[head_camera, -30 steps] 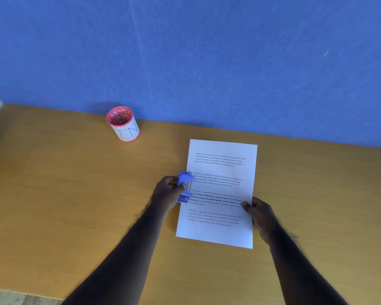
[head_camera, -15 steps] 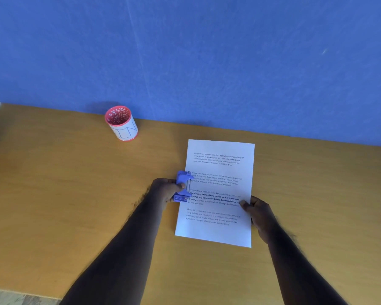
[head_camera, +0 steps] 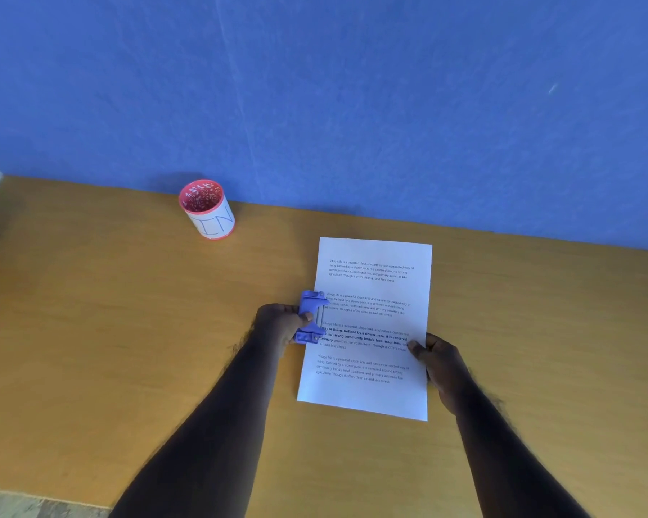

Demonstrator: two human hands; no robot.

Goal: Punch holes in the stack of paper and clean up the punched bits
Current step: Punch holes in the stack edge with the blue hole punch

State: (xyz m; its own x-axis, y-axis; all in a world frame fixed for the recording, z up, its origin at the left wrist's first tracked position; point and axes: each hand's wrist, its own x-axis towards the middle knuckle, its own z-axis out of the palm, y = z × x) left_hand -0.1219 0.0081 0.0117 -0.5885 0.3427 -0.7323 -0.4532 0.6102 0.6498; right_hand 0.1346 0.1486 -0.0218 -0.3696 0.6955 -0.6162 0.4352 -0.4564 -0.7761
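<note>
A white stack of paper (head_camera: pixel 375 289) with printed text lies on the wooden table. A blue hole punch (head_camera: pixel 311 317) sits on the middle of the stack's left edge. My left hand (head_camera: pixel 279 325) grips the punch from the left, thumb on top of it. My right hand (head_camera: pixel 436 358) holds the stack's right edge, thumb on the page. I cannot see any punched bits.
A red cup (head_camera: pixel 207 209) with a white label stands at the back left, close to the blue wall (head_camera: pixel 352 99). The wooden table (head_camera: pixel 109 330) stretches left and right of the paper; its front edge shows at the bottom left.
My left hand has closed further over the punch, thumb now on its top. The paper and my right hand have hardly moved.
</note>
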